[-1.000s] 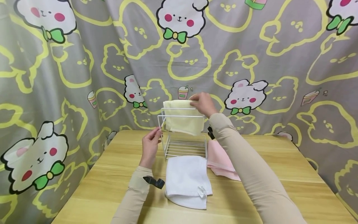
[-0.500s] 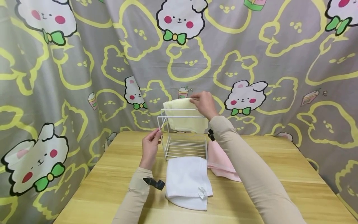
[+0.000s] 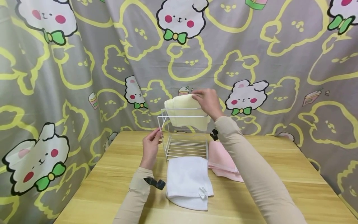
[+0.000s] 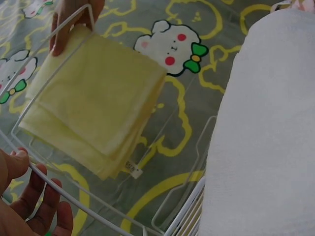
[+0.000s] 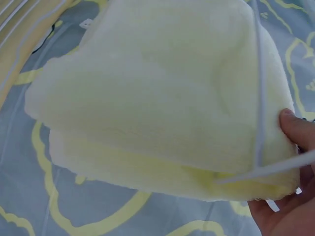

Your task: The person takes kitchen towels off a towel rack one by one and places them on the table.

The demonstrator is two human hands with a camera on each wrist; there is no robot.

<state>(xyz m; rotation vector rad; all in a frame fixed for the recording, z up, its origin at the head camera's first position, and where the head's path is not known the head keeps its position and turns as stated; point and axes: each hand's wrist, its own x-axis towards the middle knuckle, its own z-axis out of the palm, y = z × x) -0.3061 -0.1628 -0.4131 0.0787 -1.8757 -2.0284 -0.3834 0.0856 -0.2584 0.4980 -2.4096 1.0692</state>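
Observation:
My right hand (image 3: 208,101) pinches a folded pale yellow towel (image 3: 181,102) by its upper right corner. The towel hangs at the top of a white wire rack (image 3: 184,116), with the rack's two upper bars crossing in front of it. In the right wrist view the thumb lies on the near face of the towel (image 5: 147,93), the fingers behind it. My left hand (image 3: 151,147) holds the rack's left upright between thumb and fingers. The left wrist view shows a small label (image 4: 134,169) at the towel's lower edge.
A white towel (image 3: 188,177) with a small tag lies in front of the rack. To the rack's right is a pink towel (image 3: 222,160), partly behind the right sleeve. All stand on a wooden table (image 3: 112,180) before a patterned curtain (image 3: 246,37).
My right hand has moved slightly up and to the right, raising the yellow towel; its lower edge is now higher. The left hand stays on the rack's upright.

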